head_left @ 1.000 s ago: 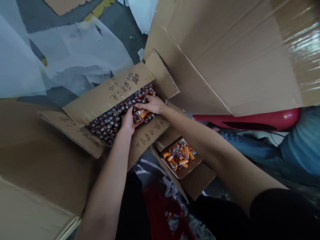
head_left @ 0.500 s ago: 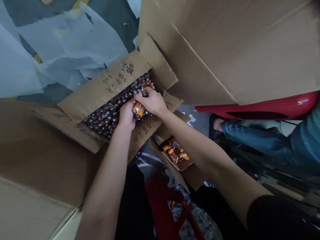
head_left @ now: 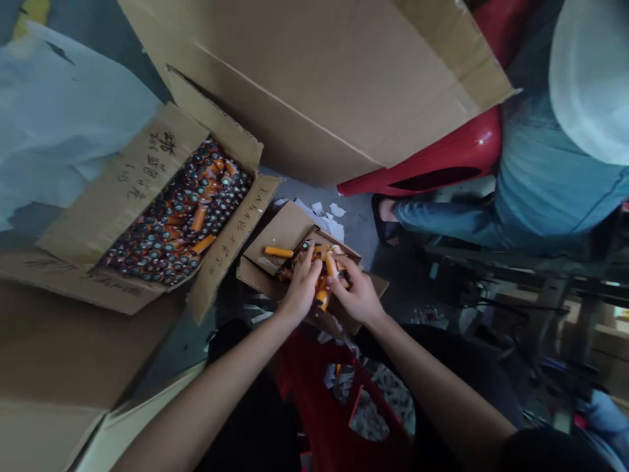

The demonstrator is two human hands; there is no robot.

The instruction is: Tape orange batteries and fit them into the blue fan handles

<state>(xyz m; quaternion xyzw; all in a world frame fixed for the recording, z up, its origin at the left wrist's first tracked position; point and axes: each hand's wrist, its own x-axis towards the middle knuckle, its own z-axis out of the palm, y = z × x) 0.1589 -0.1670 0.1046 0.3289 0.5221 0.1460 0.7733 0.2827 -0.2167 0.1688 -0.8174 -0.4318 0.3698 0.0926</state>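
Note:
Both hands are at the small cardboard box, among loose orange cylindrical battery cells. My left hand is closed against cells on the left side. From the right, my right hand grips cells, one orange cell showing upright between thumb and fingers. How many each hand holds is hidden. A single cell lies on the box's left part. Left of it stands a larger open carton with handwriting on its flaps, filled with packed cells, several lying loose on top.
A tall cardboard box stands beyond, with another carton at the left. A red stool is below me. At the right, a person in jeans sits by a red seat. White sheets cover the floor at upper left.
Both hands have moved from the large carton right and down to the small box, with cells between them. The view has swung right. Loose orange cells now show in the large carton.

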